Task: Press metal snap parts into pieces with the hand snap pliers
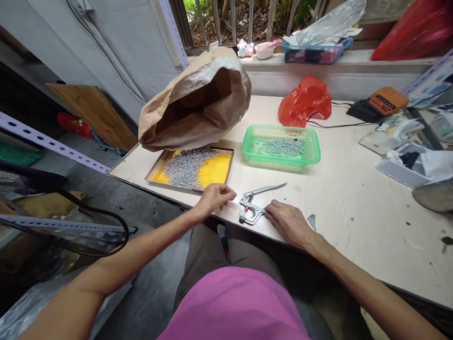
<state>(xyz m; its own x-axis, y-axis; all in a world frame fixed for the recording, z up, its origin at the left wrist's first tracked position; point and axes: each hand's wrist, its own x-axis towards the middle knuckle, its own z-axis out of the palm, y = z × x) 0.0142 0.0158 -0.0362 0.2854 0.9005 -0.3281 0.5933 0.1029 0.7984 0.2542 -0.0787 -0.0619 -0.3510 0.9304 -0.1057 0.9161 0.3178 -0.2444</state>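
Gripping pliers (pixel 256 208) by one handle in right hand (pixel 288 218). Curling left hand (pixel 213 198) near tray (pixel 220 170); cannot tell whether gripping anything.

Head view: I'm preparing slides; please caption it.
Right hand on grey metal pliers, left hand beside them; beyond, yellow-bottomed tray and green plastic basket hold small silvery pieces.

Legible on the orange battery pack (pixel 391 100) toward the back right of the table (pixel 329 189), small and seen at a slant: "20V". On the same face, dark slots or marks, too small to tell apart. On the pale bluish sheet (pixel 431 84) near the right edge, possibly print, but too blurred to read. On the red bundle (pixel 72 123) low at left, perhaps lettering, likewise impossible to decipher.
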